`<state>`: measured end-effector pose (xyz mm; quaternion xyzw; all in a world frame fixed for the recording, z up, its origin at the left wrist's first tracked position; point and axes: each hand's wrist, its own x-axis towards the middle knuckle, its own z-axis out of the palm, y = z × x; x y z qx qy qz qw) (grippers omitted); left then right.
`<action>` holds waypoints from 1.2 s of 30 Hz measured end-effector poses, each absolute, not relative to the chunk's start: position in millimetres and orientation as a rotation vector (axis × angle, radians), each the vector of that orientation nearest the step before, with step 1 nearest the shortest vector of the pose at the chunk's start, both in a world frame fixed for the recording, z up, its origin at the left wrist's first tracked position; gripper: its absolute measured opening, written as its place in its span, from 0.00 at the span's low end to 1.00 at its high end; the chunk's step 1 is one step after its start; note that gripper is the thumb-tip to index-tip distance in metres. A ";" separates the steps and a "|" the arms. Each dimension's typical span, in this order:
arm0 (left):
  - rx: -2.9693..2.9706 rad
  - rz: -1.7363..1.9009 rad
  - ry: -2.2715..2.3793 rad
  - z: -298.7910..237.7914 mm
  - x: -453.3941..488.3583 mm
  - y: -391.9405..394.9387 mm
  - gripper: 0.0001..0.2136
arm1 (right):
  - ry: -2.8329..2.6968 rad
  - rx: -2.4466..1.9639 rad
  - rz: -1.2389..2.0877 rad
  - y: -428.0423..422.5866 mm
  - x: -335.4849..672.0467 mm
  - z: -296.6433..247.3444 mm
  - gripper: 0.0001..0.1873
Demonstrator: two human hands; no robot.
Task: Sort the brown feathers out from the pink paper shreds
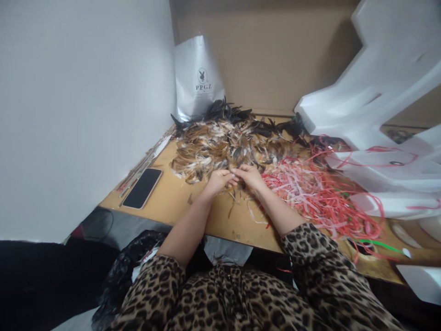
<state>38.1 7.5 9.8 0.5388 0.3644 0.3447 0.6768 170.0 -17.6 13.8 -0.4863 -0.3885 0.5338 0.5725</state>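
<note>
A heap of brown, white and black feathers point(223, 145) covers the back of a wooden table point(172, 202). My left hand point(217, 180) and my right hand point(251, 178) meet at the heap's front edge, fingertips pinched together on a small bunch of feathers point(233, 174). Both hands have curled, closed fingers. A tangle of red and pink plastic strips point(310, 193) lies just right of my right hand. Leopard-print sleeves cover my upper arms.
A black phone point(143, 187) lies face up on the table's left, beside thin sticks point(138, 170) along the wall. A silver bag point(198, 80) stands at the back. White foam pieces point(379, 115) pile up on the right. A black bag point(127, 266) sits below the table edge.
</note>
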 end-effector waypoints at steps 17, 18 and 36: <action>1.258 0.785 0.853 2.4 38.1 10.5 0.08 | -1.043 -1.268 1.046 -15.1 172.3 8.1 0.22; 1.235 0.785 0.841 3.0 37.9 10.1 0.08 | -1.043 -1.262 1.043 -15.1 171.2 8.0 0.21; 0.668 0.792 0.647 8.0 31.4 14.3 0.04 | -1.861 -1.276 0.131 -27.1 168.6 18.5 0.12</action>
